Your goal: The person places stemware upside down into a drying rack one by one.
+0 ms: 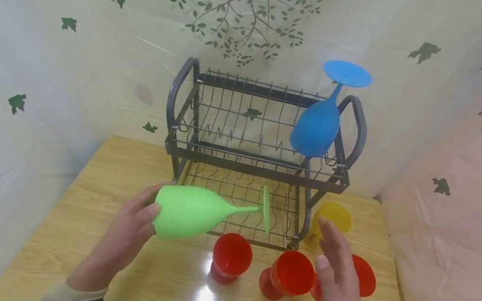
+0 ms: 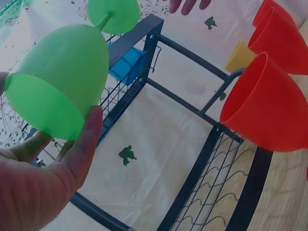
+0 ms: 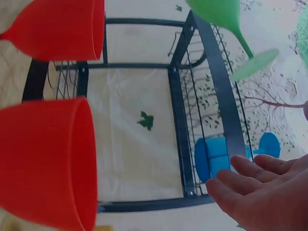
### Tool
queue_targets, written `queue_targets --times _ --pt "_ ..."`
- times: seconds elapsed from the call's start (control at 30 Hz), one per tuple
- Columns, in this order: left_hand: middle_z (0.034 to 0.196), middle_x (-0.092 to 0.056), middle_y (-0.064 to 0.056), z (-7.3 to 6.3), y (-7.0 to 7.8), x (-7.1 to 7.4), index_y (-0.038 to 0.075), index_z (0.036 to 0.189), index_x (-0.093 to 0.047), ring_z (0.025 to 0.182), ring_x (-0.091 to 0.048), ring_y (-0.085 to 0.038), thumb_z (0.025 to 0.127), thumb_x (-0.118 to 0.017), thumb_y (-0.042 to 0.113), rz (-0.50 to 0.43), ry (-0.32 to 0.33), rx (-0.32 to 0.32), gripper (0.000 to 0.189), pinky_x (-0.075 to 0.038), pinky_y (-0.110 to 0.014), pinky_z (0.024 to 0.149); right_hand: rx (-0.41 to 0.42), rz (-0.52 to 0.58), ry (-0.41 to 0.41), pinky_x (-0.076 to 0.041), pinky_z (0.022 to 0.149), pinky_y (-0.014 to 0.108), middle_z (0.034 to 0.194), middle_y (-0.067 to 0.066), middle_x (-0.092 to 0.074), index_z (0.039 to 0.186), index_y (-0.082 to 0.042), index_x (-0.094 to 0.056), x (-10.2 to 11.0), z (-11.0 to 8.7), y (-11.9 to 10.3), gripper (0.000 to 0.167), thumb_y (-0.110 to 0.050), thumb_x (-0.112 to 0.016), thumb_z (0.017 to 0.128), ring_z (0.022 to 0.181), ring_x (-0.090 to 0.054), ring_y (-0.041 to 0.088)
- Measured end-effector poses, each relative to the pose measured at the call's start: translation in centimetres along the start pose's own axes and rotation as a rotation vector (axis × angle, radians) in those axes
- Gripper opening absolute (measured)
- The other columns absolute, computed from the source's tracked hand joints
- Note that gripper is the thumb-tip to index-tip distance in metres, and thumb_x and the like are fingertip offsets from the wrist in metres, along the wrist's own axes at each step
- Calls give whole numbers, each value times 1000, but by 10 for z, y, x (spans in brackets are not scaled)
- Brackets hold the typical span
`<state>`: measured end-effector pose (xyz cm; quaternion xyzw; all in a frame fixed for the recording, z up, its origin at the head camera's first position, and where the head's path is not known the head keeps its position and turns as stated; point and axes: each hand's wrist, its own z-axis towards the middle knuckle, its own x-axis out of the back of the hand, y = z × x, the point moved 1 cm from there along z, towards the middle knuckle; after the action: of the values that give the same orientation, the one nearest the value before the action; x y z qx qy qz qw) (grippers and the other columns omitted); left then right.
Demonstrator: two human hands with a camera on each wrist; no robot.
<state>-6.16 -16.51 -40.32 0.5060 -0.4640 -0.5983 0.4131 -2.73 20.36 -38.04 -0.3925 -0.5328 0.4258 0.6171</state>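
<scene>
My left hand (image 1: pixel 129 233) grips a green plastic wine glass (image 1: pixel 191 213) by its bowl near the rim. The glass lies sideways in the air, stem and foot pointing right, in front of the dish rack (image 1: pixel 257 169). In the left wrist view, fingers (image 2: pixel 89 139) wrap the rim of the green bowl. My right hand (image 1: pixel 339 281) holds nothing; its fingers are extended above the red cups at the right. On the rack's upper tier, a blue wine glass (image 1: pixel 318 126) stands upside down, leaning, at the right end.
Along the rack's front stand a red goblet (image 1: pixel 232 254), a second red goblet (image 1: pixel 293 274) and a third red goblet (image 1: pixel 364 277) partly behind my right hand. A yellow goblet (image 1: pixel 335 218) stands right of the rack. Patterned cloth (image 1: pixel 65 76) surrounds the wooden table (image 1: pixel 122 167).
</scene>
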Motion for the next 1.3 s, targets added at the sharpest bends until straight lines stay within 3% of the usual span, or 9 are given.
queue_targets --times 0.23,0.43,0.57,0.63,0.8,1.0,1.3 --pt "139 -55 -13 4 -5 -19 -1 151 -44 112 -63 -28 101 -47 13 -18 37 13 52 -60 -37 89 -62 92 -46 -44 104 16 159 1 -47 156 -21 -42 -20 -3 4 49 -18 -52 108 144 -45 20" --pt "139 -53 -16 5 -7 -34 1 150 -47 111 -62 -28 99 -51 11 -16 59 25 52 -61 -36 88 -41 206 -75 -46 106 20 153 7 -54 151 -13 -48 -40 -6 8 46 -10 -54 106 136 -52 8" --pt "144 -50 -21 6 -7 -42 3 151 -46 110 -63 -27 99 -52 10 25 48 18 52 -61 -36 88 38 291 -114 -46 108 22 149 14 -56 147 -2 -49 -54 -3 11 46 -2 -55 102 136 -54 13" --pt "146 -50 -21 6 -7 -46 5 151 -47 109 -64 -27 99 -53 9 49 45 20 52 -61 -36 88 39 317 -127 -46 108 23 148 13 -57 148 -2 -49 -61 -2 12 47 -2 -56 101 136 -54 14" --pt "145 -51 -21 9 -11 -53 6 150 -48 110 -64 -31 98 -54 10 77 22 -6 52 -62 -41 87 -26 367 -134 -48 107 26 150 11 -55 150 -7 -47 -78 -1 9 50 -7 -58 101 133 -57 12" --pt "143 -51 -23 9 -17 -56 9 152 -47 113 -65 -32 99 -57 23 76 -21 -66 55 -62 -43 87 2 440 -124 -50 107 33 150 16 -53 152 -2 -44 -91 2 5 53 -5 -54 100 133 -57 23" --pt "141 -54 -20 9 -17 -63 7 151 -48 113 -64 -34 99 -57 22 50 17 -56 55 -61 -44 89 -82 500 -108 -49 108 32 158 16 -45 156 -1 -36 -101 1 0 63 -15 -60 99 144 -45 38"
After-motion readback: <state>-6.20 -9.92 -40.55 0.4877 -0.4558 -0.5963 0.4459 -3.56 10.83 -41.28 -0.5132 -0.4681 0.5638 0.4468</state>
